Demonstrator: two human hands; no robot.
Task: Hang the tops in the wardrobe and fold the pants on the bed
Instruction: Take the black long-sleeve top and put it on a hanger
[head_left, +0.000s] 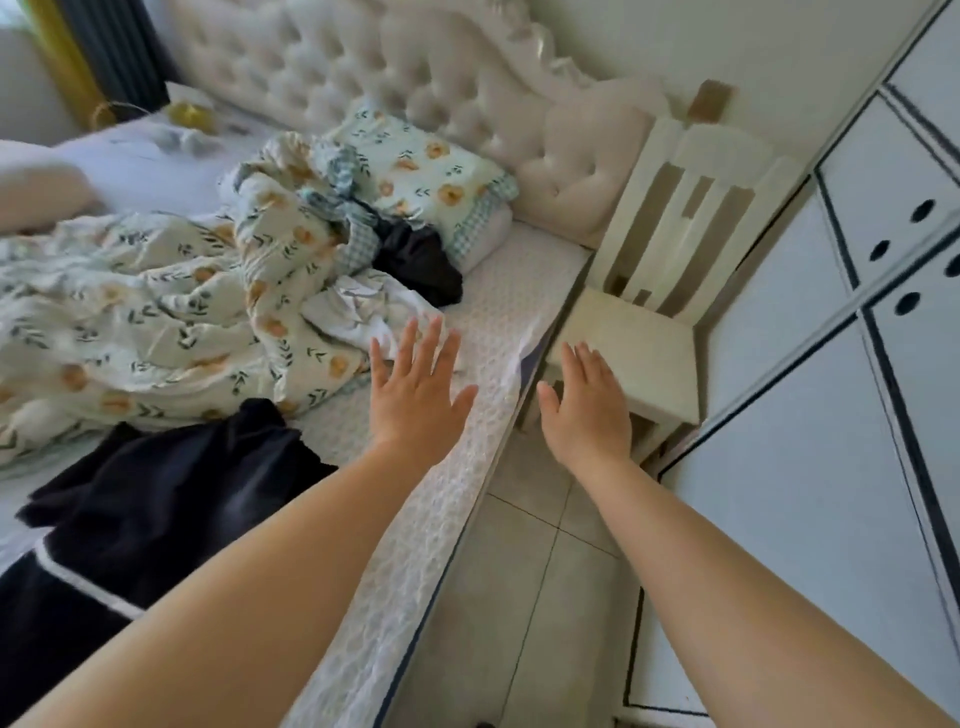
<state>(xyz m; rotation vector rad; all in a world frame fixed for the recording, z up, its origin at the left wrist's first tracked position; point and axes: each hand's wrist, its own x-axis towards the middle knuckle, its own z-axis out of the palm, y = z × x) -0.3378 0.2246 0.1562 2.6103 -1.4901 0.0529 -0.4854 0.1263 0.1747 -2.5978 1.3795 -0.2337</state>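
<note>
Both my arms reach forward with flat, spread fingers and hold nothing. My left hand (415, 384) hovers over the bed's (498, 291) near edge, just short of a crumpled white garment (358, 312). My right hand (587, 405) is out over the gap between bed and chair. A dark garment (421, 265) lies bunched against the pillow. Another dark garment with a white stripe (156, 499) is spread on the bed at the lower left. The white wardrobe (857, 364) with dark trim stands shut on the right.
A floral quilt (130, 322) is heaped across the bed, with a matching pillow (431, 176) by the tufted headboard. A cream wooden chair (639, 332) stands between bed and wardrobe. Tiled floor (524, 571) runs along the narrow aisle.
</note>
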